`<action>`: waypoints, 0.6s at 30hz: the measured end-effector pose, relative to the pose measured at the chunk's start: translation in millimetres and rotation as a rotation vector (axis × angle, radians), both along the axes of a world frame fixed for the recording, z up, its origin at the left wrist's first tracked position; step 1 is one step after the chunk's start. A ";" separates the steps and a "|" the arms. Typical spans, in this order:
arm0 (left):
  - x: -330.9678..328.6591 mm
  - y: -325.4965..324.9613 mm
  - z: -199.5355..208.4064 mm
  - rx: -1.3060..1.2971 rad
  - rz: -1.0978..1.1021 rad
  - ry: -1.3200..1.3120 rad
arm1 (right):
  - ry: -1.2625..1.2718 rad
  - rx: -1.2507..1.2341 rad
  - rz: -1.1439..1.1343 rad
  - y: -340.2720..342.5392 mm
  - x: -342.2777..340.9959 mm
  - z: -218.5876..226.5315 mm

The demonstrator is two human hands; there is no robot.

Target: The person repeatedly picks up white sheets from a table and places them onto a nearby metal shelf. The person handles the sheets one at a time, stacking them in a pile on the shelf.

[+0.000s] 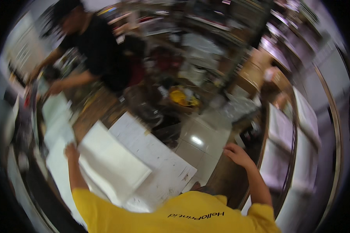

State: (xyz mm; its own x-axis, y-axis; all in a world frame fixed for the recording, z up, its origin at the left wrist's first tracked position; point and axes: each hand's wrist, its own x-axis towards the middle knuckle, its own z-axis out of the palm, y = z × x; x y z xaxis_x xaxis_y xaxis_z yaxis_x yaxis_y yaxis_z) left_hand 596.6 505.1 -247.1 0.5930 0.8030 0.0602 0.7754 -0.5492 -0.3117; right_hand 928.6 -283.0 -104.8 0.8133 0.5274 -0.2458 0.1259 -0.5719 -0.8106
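Note:
My left hand point(72, 152) is at the left edge of a stack of white sheets point(111, 157), where a long pale strip of material point(58, 136) runs beside it. Motion blur smears its fingers, so a grip on the sheet cannot be made out. Out to the right, my right hand point(238, 155) hangs in the air over a brown wooden surface, with nothing in it and its fingers loosely apart. Under the white sheets lies a larger white board point(151, 145) with dark scuffs, sticking out to the right.
A person in black point(99, 50) works with both hands at the table's far left end. Shelves with white stacks point(278, 163) line the right side. Beyond the board are a tiled floor point(198, 136), a box with yellow things point(181, 97), cartons point(252, 73) and clear plastic wrap point(241, 106).

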 end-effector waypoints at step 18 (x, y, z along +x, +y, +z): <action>246.6 -310.2 158.3 -0.640 -0.842 -0.709 | 0.009 0.366 0.401 144.6 -50.8 24.7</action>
State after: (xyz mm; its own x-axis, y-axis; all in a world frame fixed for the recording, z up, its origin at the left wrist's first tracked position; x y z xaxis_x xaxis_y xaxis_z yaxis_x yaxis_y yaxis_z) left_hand 843.2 194.9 -88.7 0.9283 0.1980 0.3146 0.0022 -0.8492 0.5281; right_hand 877.7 -138.3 -80.1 0.5297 0.8481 0.0065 0.2683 -0.1603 -0.9499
